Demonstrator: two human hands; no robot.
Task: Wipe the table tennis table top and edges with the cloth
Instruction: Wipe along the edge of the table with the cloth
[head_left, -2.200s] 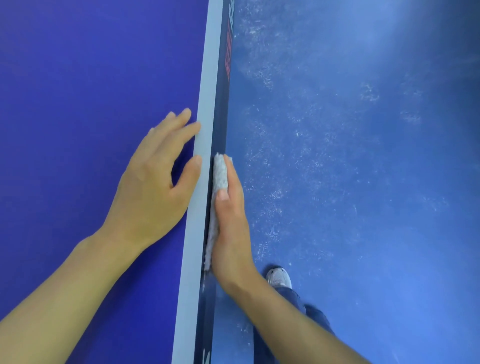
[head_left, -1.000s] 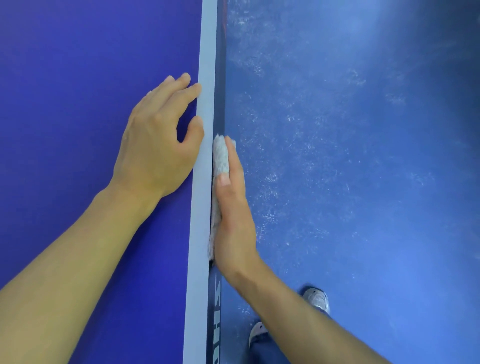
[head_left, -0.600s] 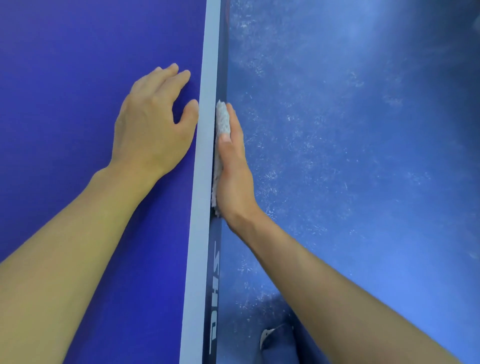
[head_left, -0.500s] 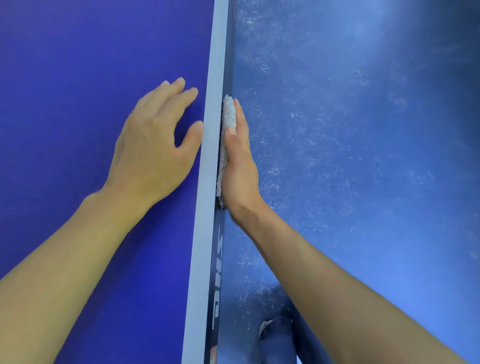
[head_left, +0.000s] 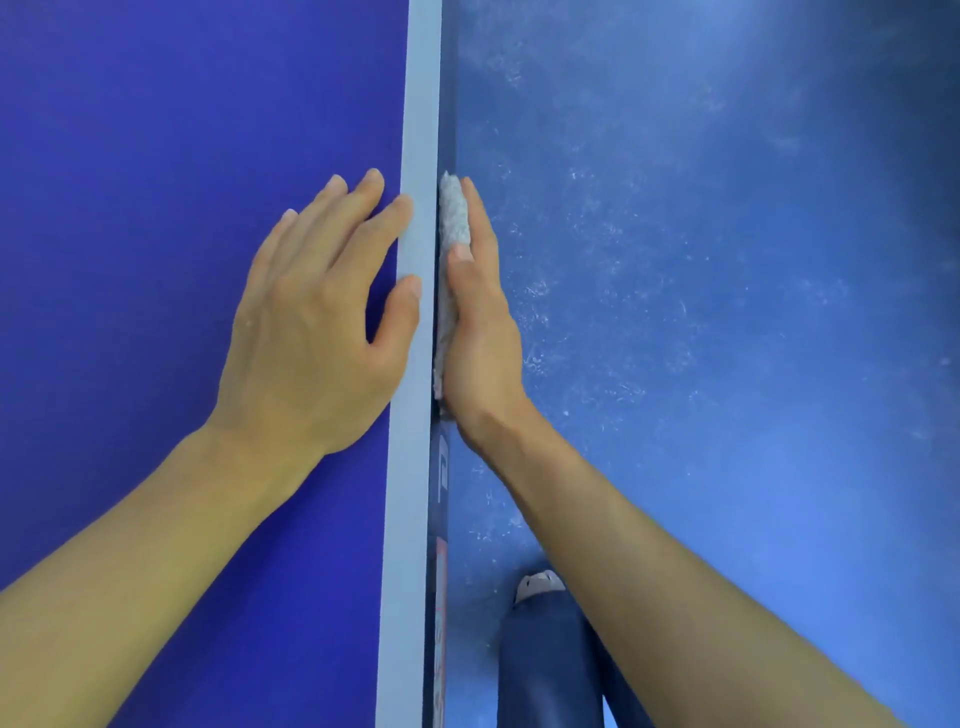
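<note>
The pale, nubbly cloth, folded into a long pad, is sandwiched between the dark side edge of the table and the right hand. That hand lies flat with its fingers straight and together, the thumb laid along the pad's upper side, pressing rather than clutching; the tip of the cloth pokes out just past the fingertips. On the other side of the white border line, the left hand rests palm down on the table tennis table top, fingers spread and holding nothing, with thumb and forefinger touching the line. Below the edge is a scuffed blue floor, with a shoe and a dark trouser leg near the bottom. The step in hand looks like wiping the edge, lengthwise. The next stroke calls for steady sideways pressure so the pad does not slip off the narrow face, and for walking along as the arm runs out of reach.
</note>
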